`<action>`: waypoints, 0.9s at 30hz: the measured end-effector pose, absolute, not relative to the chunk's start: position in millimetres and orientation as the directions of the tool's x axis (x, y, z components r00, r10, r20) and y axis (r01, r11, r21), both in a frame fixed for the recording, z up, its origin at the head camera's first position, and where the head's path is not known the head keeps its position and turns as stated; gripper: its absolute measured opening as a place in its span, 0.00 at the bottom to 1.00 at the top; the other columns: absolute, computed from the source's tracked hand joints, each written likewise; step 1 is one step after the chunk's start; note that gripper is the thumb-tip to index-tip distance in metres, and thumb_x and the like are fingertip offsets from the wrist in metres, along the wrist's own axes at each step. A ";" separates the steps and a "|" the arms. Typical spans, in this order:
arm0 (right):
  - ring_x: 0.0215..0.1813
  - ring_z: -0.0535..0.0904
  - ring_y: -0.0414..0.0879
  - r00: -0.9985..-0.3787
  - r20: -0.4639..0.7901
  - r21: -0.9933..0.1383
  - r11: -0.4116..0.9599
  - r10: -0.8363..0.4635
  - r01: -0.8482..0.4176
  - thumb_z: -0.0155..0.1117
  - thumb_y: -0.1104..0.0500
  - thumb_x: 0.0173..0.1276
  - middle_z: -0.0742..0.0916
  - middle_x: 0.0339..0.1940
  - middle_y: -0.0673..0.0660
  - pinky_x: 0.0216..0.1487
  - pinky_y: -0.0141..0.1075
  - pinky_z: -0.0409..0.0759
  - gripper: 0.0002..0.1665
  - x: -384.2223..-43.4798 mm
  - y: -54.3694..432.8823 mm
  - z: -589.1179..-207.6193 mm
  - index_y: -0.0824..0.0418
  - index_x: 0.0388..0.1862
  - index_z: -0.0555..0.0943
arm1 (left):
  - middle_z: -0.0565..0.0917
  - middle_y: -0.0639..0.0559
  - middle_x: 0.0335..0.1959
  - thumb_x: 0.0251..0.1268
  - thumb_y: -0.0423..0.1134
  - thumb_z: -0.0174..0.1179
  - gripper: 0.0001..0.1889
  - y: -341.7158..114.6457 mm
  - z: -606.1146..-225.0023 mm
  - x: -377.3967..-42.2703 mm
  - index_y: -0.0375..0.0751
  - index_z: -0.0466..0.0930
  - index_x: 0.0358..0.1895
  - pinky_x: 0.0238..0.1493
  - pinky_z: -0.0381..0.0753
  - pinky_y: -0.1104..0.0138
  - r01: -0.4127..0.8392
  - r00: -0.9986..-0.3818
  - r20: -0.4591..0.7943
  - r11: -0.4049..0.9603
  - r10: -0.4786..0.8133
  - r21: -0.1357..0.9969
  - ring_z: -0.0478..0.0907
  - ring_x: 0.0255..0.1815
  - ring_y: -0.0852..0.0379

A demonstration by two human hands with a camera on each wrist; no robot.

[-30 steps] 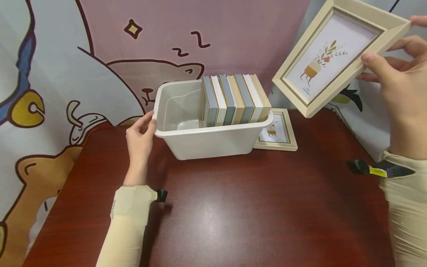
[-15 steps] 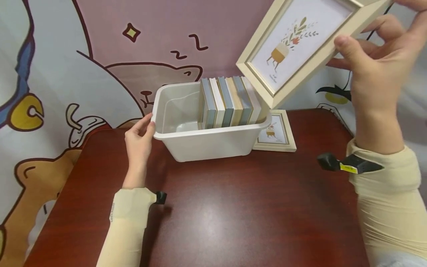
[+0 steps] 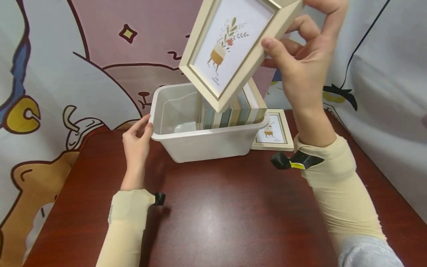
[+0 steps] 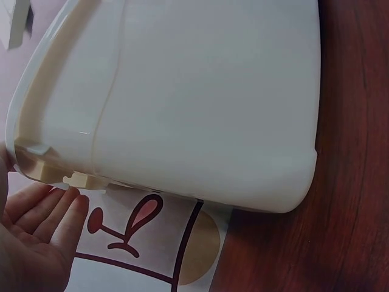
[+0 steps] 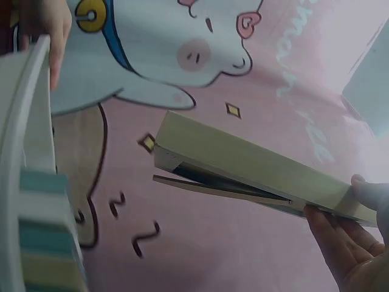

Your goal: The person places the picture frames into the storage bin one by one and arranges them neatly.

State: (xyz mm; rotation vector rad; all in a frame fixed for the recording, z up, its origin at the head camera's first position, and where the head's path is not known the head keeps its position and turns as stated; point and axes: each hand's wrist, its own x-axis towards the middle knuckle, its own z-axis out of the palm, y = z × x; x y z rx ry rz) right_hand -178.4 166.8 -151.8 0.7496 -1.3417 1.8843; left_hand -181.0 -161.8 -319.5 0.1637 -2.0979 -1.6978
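Note:
My right hand point(image 3: 308, 61) grips a cream picture frame point(image 3: 195, 55) by its right edge, thumb on the front. The frame is tilted above a white plastic bin point(image 3: 207, 142) and overlaps it in the head view. It shows a plant print; in the right wrist view its back stand point(image 5: 222, 190) sticks out a little. Several blue, white and wood-toned frames point(image 3: 245, 107) stand upright in the bin's right part, partly hidden behind the held frame. With thumb and fingers my left hand point(image 3: 136, 142) holds the bin's left rim; the left wrist view shows its fingers under the rim.
Another cream picture frame point(image 3: 271, 129) lies face up on the table, partly behind the bin's right end. The dark red wooden table point(image 3: 213, 215) meets a cartoon-printed cloth point(image 3: 133, 92) at the back. A dark cord point(image 3: 358, 44) hangs at the right.
My right hand has carried the picture frame leftward, from right of the bin to over the upright frames. My left hand stays on the bin's rim.

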 end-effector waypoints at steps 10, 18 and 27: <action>0.37 0.89 0.53 -0.595 0.797 -0.568 -0.205 0.106 -0.797 0.65 0.76 0.60 0.83 0.34 0.59 0.37 0.44 0.89 0.37 -183.9 116.1 -173.8 0.65 0.63 0.59 | 0.86 0.39 0.55 0.69 0.38 0.58 0.18 -162.0 -319.9 -180.1 0.39 0.83 0.59 0.46 0.78 0.82 0.204 -0.891 0.279 0.233 -0.357 0.951 0.81 0.42 0.75; 0.32 0.87 0.48 -0.597 0.795 -0.581 -0.146 0.105 -0.800 0.68 0.74 0.61 0.83 0.34 0.51 0.34 0.44 0.89 0.34 -195.6 89.4 -199.2 0.69 0.62 0.61 | 0.86 0.40 0.55 0.69 0.39 0.58 0.18 -162.7 -321.1 -181.5 0.39 0.83 0.59 0.47 0.78 0.81 0.195 -0.890 0.275 0.242 -0.363 0.950 0.82 0.42 0.74; 0.33 0.86 0.41 -0.601 0.794 -0.605 0.032 0.087 -0.795 0.71 0.69 0.62 0.82 0.36 0.53 0.29 0.37 0.87 0.34 -210.7 76.1 -229.1 0.70 0.61 0.63 | 0.85 0.40 0.56 0.69 0.38 0.58 0.18 -162.9 -321.8 -182.4 0.38 0.82 0.59 0.50 0.79 0.81 0.201 -0.891 0.271 0.218 -0.365 0.955 0.83 0.46 0.73</action>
